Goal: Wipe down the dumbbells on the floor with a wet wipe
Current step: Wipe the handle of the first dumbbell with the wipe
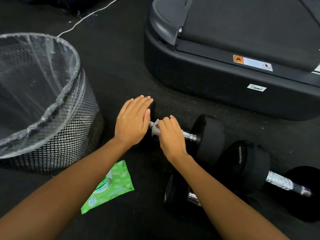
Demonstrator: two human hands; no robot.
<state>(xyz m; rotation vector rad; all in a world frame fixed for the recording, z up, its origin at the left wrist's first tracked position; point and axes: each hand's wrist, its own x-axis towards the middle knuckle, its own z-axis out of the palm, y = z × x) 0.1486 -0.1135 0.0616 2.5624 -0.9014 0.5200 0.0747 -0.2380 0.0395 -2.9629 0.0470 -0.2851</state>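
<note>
Under the right hand, fingers curl closed around a wet wipe wrapped on the chrome handle of a dumbbell lying on the floor. Beneath the left hand, flat with fingers open, sits its other head.

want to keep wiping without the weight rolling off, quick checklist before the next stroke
1. Wipe wrapped on the handle under the right hand: ok.
2. Left hand flat on the near end of the dumbbell, steadying it: ok.
3. Far end clear of the second dumbbell: cannot tell.
4. Wipe pack within reach: ok.
5. Bin close by: ok.
6. Wipe still damp: cannot tell.
</note>
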